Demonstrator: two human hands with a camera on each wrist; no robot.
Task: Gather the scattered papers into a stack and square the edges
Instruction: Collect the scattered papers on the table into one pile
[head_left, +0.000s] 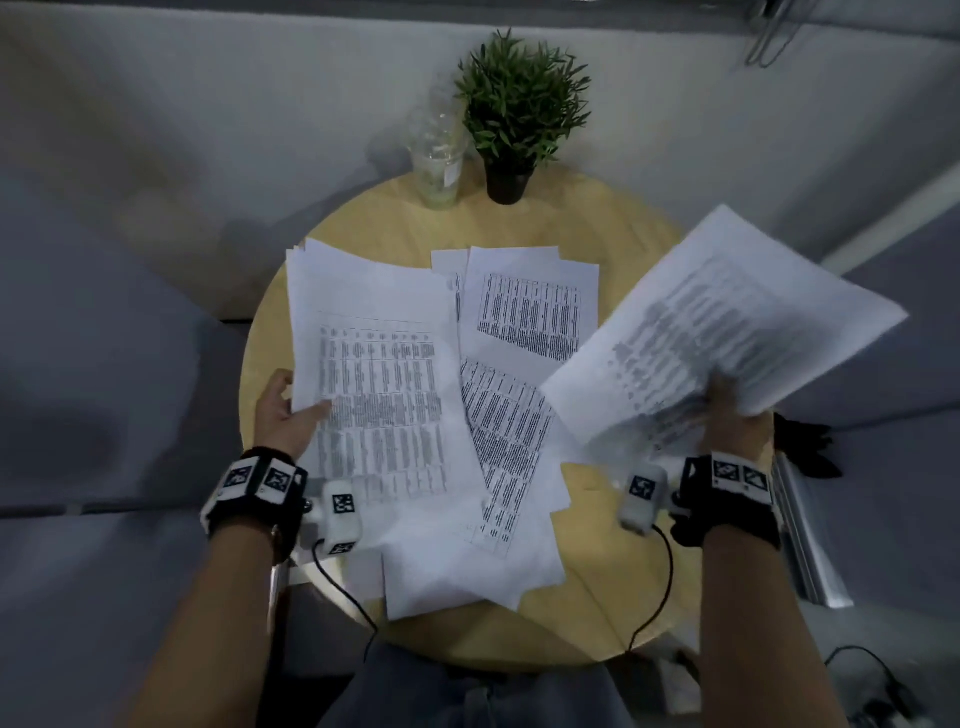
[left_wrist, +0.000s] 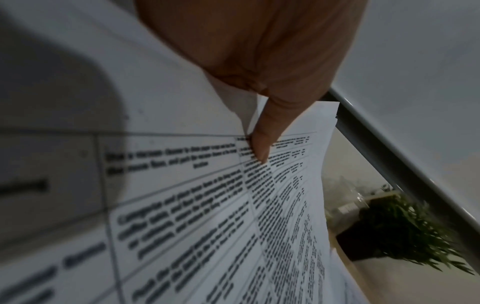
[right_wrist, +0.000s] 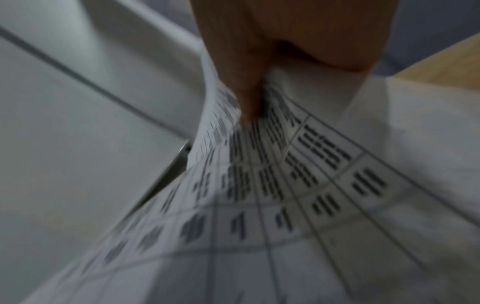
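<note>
Gathering step underway. White printed sheet bundle (head_left: 374, 364) pinched by left hand (head_left: 283, 410); second printed sheaf (head_left: 727, 317) clamped in right hand (head_left: 727, 410). Merge needed next; loose sheets (head_left: 519, 415) left on round wooden table (head_left: 597, 613).

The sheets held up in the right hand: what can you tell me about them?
The sheets are white paper printed with a ruled table of dark text, too blurred to read. The right hand pinches them at the near edge, thumb on top, and holds them tilted above the right side of the round wooden table. They bend slightly at the pinch and touch nothing else visible.
</note>
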